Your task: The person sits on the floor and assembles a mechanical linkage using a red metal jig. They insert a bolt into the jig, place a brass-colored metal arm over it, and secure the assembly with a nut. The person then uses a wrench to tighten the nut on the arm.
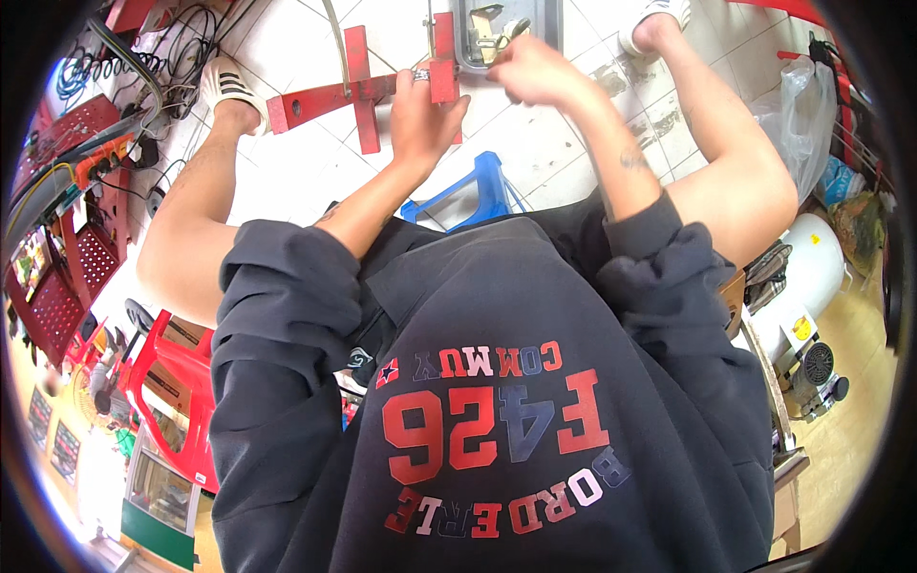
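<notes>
A red metal stand [361, 115] with crossing bars lies on the floor between my legs. My left hand [422, 129] is at its right end, fingers and thumb around the red upright block [444, 78]. A silver ring-like piece shows at its fingers. Just right of the stand, my right hand [537, 73] is closed, with its fingers curled and slightly smeared. What it holds, if anything, is hidden. Beyond that hand is a grey tray [552, 21] with metal parts [489, 27] in it.
A blue plastic stool [487, 181] is below me. Black cables [186, 57] and red perforated metal panels [95, 253] are at the left, above a red plastic chair [158, 401]. To the right are a clear plastic bag [802, 119] and a white tank [807, 258].
</notes>
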`<state>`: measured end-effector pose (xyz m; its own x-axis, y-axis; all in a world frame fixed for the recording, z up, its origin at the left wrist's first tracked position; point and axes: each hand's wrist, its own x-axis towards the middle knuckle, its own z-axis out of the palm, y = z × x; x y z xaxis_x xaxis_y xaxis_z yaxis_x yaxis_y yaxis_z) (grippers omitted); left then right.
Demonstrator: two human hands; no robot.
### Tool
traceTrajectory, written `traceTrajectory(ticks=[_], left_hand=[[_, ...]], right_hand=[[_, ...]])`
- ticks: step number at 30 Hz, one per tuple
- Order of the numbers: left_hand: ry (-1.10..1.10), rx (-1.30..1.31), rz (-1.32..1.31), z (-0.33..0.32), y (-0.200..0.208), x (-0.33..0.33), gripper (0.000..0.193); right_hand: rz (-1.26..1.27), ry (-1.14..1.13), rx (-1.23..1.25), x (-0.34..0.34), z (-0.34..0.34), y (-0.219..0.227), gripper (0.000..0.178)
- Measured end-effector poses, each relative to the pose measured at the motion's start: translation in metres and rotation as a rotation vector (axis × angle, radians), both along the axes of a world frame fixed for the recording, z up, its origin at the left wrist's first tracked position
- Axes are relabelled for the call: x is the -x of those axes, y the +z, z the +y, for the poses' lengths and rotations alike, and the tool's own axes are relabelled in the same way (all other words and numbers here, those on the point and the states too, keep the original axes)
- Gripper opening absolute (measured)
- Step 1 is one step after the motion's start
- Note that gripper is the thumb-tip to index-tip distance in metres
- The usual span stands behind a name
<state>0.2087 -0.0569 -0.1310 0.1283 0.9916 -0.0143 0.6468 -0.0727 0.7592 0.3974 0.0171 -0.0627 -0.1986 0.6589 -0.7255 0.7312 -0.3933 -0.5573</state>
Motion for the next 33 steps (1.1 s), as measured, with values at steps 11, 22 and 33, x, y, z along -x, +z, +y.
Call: traceTrajectory(ticks=[11, 22, 33], left_hand=[[0.057, -0.047, -0.004, 0.001, -0.003, -0.014, 0.042], [0.232, -0.156, 0.088, 0.003, -0.014, -0.016, 0.028], [0.251, -0.213, 0.061, 0.005, -0.022, -0.023, 0.023]], right_hand=[[-0.176, 0.394, 0.009, 0.022, 0.042, -0.023, 0.027], [-0.021, 0.266, 0.266, 0.030, 0.083, -0.024, 0.031], [0.214, -0.290, -0.170, 0.037, 0.043, -0.008, 0.043]])
